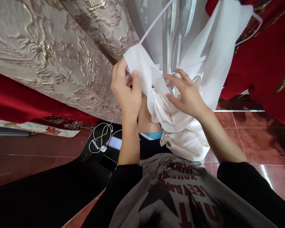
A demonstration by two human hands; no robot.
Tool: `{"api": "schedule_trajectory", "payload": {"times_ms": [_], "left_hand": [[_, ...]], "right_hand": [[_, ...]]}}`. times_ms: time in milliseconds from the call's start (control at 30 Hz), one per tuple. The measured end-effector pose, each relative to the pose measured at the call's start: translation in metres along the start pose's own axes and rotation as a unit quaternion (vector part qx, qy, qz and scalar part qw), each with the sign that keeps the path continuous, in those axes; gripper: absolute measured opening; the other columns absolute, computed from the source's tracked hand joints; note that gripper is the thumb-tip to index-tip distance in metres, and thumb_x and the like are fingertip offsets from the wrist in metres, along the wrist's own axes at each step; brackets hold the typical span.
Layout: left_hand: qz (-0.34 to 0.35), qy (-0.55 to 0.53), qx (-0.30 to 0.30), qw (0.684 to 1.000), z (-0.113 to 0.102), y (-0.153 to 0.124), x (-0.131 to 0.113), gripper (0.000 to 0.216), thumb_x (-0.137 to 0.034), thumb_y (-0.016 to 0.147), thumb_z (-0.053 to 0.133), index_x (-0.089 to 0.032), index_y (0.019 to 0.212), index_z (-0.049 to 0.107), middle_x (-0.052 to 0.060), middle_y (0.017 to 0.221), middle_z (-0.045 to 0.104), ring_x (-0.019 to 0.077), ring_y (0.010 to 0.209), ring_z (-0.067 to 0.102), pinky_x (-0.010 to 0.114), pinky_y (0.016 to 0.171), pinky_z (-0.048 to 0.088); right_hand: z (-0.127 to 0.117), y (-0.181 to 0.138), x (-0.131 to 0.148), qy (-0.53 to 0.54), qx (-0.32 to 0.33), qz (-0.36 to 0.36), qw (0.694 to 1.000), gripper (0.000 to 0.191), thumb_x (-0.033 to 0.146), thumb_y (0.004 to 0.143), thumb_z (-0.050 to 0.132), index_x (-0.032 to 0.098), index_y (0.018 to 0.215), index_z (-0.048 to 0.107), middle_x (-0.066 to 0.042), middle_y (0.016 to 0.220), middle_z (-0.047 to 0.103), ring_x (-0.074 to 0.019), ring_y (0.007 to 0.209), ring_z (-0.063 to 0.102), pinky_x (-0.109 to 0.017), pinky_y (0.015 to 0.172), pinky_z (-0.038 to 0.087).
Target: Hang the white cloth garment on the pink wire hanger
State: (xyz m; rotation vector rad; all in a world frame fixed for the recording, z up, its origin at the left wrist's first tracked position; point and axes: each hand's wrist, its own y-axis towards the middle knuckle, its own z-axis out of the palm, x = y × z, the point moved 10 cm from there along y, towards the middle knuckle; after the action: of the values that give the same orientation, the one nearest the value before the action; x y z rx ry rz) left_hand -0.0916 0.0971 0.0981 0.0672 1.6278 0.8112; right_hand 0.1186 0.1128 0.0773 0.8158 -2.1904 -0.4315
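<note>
Edge Pinched, Fingers Parted Over White Cloth

In the head view, a person's left hand (127, 90) pinches the edge of a white cloth (174, 118) between thumb and fingers, apparently to steady it where a lilac cord (154, 23) meets the fabric. The right hand (187, 96) spreads its fingers over the folds, fingertips near another stretch of cord; whether they touch it, one cannot tell. The cloth gathers over the lap, which probably bears its weight. A lit phone (115, 142) and earphones (104, 147) lie on a black seat (80, 177), seemingly set aside, clear of the fabric.
</note>
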Motion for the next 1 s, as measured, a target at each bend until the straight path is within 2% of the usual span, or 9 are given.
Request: {"api": "schedule_trajectory", "payload": {"times_ms": [67,267,367,467,600,667,767,867,1000], "left_hand": [[0.051,-0.007,-0.006,0.999,0.0,-0.01,-0.008,0.027,-0.034,0.099,0.074,-0.024,0.124,0.068,0.008,0.142,0.06,0.0265,0.138,0.056,0.038,0.098,0.053],[0.011,0.011,-0.064,0.998,0.008,-0.057,0.007,0.045,-0.055,0.101,0.062,-0.029,0.136,0.052,0.011,0.149,0.055,0.0288,0.145,0.053,0.046,0.115,0.049],[0.029,0.024,-0.007,0.999,0.031,-0.065,0.007,0.058,-0.063,0.1,0.06,-0.026,0.142,0.045,0.014,0.146,0.057,0.0285,0.145,0.054,0.044,0.117,0.049],[0.046,0.006,0.034,0.998,0.041,-0.059,0.0,0.057,-0.06,0.098,0.066,-0.022,0.138,0.051,0.015,0.136,0.065,0.0286,0.133,0.065,0.044,0.111,0.053],[-0.007,0.015,0.018,1.0,0.024,-0.043,-0.012,0.033,-0.041,0.089,0.08,-0.018,0.11,0.07,0.007,0.096,0.074,0.0238,0.089,0.075,0.039,0.085,0.061],[-0.042,0.006,0.02,0.999,0.014,-0.033,-0.019,0.013,-0.03,0.089,0.078,-0.018,0.09,0.072,0.002,0.074,0.069,0.0175,0.065,0.068,0.031,0.067,0.058],[-0.087,-0.087,0.004,0.992,-0.003,-0.012,-0.025,0.017,-0.014,0.091,0.069,-0.017,0.074,0.068,-0.004,0.056,0.055,0.0106,0.048,0.052,0.024,0.053,0.049],[-0.153,-0.265,-0.053,0.951,-0.025,0.006,-0.01,0.013,-0.011,0.094,0.063,-0.015,0.083,0.069,-0.004,0.06,0.056,0.0082,0.053,0.054,0.018,0.048,0.041],[-0.21,-0.385,-0.103,0.893,-0.047,0.001,0.026,0.033,-0.017,0.109,0.041,-0.024,0.099,0.072,-0.001,0.097,0.076,0.0093,0.081,0.065,0.016,0.054,0.043]], "right_hand": [[-0.001,0.002,-0.01,0.008,-0.03,0.026,0.999,0.04,0.048,0.097,0.057,0.029,0.132,0.066,-0.008,0.102,0.069,-0.03,0.136,0.052,-0.062,0.12,0.044],[-0.008,-0.016,-0.005,0.027,-0.129,0.066,0.989,0.031,0.04,0.101,0.051,0.027,0.119,0.073,-0.007,0.081,0.062,-0.0242,0.118,0.055,-0.055,0.117,0.046],[-0.006,-0.024,0.004,0.016,-0.166,0.061,0.984,0.028,0.036,0.102,0.051,0.026,0.115,0.074,-0.004,0.077,0.061,-0.0218,0.114,0.056,-0.053,0.116,0.045],[-0.008,-0.027,0.009,0.018,-0.198,0.059,0.978,0.027,0.034,0.103,0.052,0.026,0.113,0.075,-0.002,0.076,0.061,-0.0186,0.108,0.056,-0.048,0.112,0.047],[-0.011,-0.024,0.007,0.033,-0.19,0.068,0.979,0.029,0.041,0.104,0.053,0.026,0.11,0.076,-0.002,0.077,0.06,-0.0167,0.102,0.055,-0.046,0.109,0.047],[-0.01,-0.021,0.002,0.034,-0.161,0.08,0.983,0.03,0.045,0.103,0.055,0.026,0.108,0.077,-0.002,0.075,0.058,-0.017,0.102,0.054,-0.046,0.109,0.046],[-0.012,-0.019,-0.003,0.036,-0.145,0.097,0.984,0.028,0.046,0.102,0.058,0.026,0.107,0.078,-0.003,0.072,0.056,-0.0182,0.103,0.052,-0.046,0.109,0.046],[-0.012,-0.02,-0.001,0.042,-0.147,0.098,0.983,0.023,0.038,0.101,0.06,0.027,0.108,0.078,-0.002,0.073,0.057,-0.0183,0.104,0.052,-0.044,0.107,0.047],[-0.007,-0.022,0.007,0.042,-0.151,0.085,0.984,0.022,0.032,0.1,0.059,0.027,0.111,0.078,-0.002,0.072,0.057,-0.0183,0.105,0.053,-0.046,0.109,0.046]]}}
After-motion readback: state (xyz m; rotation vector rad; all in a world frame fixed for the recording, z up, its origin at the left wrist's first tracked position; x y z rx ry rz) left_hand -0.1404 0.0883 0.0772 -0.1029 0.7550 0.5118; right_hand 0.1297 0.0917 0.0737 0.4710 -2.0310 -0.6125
